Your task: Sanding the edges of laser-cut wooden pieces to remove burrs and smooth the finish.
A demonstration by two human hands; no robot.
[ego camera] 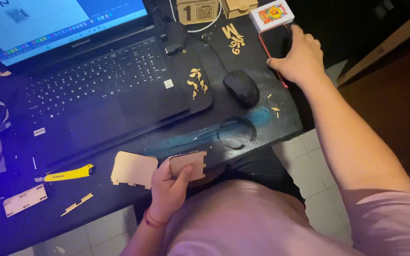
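My left hand (169,187) has its grip closed on a small tan laser-cut wooden panel with notched edges (191,164), just off the surface's near edge, long axis crosswise. Right hand (300,59) rests open (fingers spread) on the red-edged phone (275,45) at the far right corner.

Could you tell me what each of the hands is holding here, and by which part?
The left hand grips a notched wooden panel by its lower left corner. The right hand holds nothing, resting on a dark phone.
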